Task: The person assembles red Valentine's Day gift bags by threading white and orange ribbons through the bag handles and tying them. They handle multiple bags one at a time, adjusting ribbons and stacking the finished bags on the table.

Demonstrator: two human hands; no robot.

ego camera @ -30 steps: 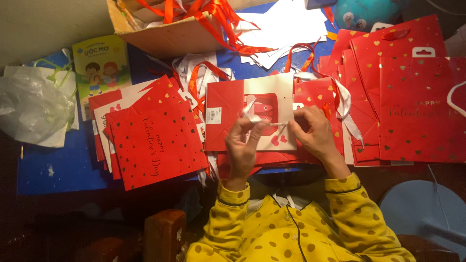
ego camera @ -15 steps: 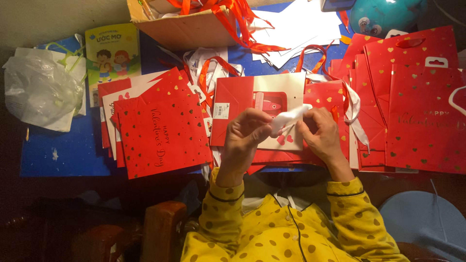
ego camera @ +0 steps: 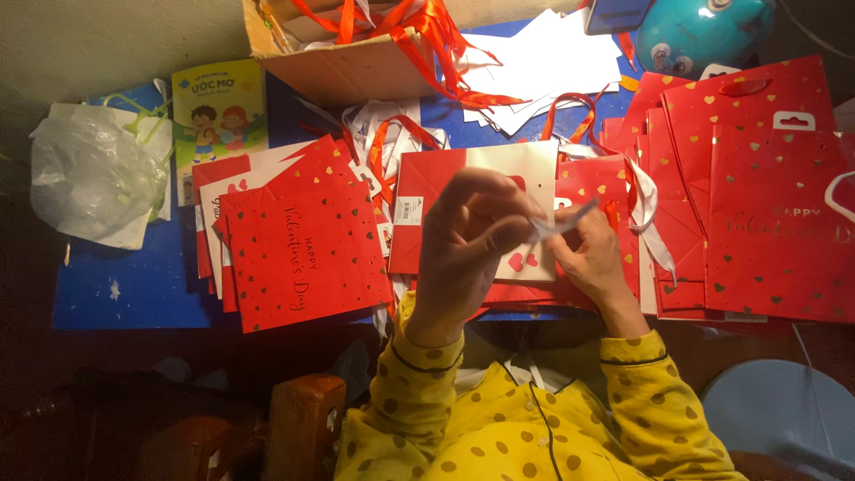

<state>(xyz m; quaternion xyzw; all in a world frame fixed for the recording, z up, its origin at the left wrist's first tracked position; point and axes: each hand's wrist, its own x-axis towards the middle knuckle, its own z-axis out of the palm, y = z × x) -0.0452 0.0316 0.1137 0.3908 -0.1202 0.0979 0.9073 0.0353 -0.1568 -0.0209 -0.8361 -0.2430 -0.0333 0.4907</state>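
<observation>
While both hands are raised a little above the tabletop, the left hand (ego camera: 468, 240) and the right hand (ego camera: 592, 254) pinch the two ends of a thin white ribbon (ego camera: 559, 223) that runs between them, blurred so that its exact shape cannot be told; the fingers of each hand are drawn narrow, thumb against fingertips, closed on the ribbon. Directly beneath the hands lies a red and white gift bag (ego camera: 427, 191), flat on a stack of similar red bags, with a small white label near its left edge and red hearts showing just under the ribbon. To the left sits a pile of red heart-dotted bags (ego camera: 298, 258) with gold lettering, fanned out on a blue table cover (ego camera: 125, 289). Further left a crumpled clear plastic bag (ego camera: 89, 178) lies beside a yellow-green children's booklet (ego camera: 218, 116). At the top a cardboard box (ego camera: 347, 67) holds a tangle of orange-red ribbons (ego camera: 419, 27), with loose white paper sheets (ego camera: 552, 62) just to its right. On the right stands another stack of larger red bags (ego camera: 775, 214), and a teal round toy (ego camera: 704, 36) rests at the upper edge. Yellow polka-dot sleeves (ego camera: 419, 392) cover both forearms
</observation>
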